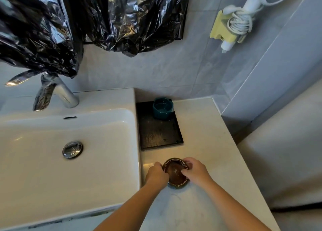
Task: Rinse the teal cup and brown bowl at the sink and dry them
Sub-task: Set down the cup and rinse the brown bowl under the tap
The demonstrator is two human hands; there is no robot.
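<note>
Both bare forearms reach over the pale marbled surface [200, 126]; left hand [156, 175] and right hand [196, 169] grasp the round glazed brown bowl [175, 173]. Farther back, the teal cup [163, 108] stands on a dark rectangular tray [159, 136], beside the glossy white sink [69, 143].

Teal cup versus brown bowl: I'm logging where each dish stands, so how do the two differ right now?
The teal cup stands untouched at the far end of the black tray; the brown bowl sits nearer on the bare counter, with the left hand and right hand on its rim. The cup looks taller and narrower, the bowl wide and shallow. Both stand upright, right of the sink.
</note>
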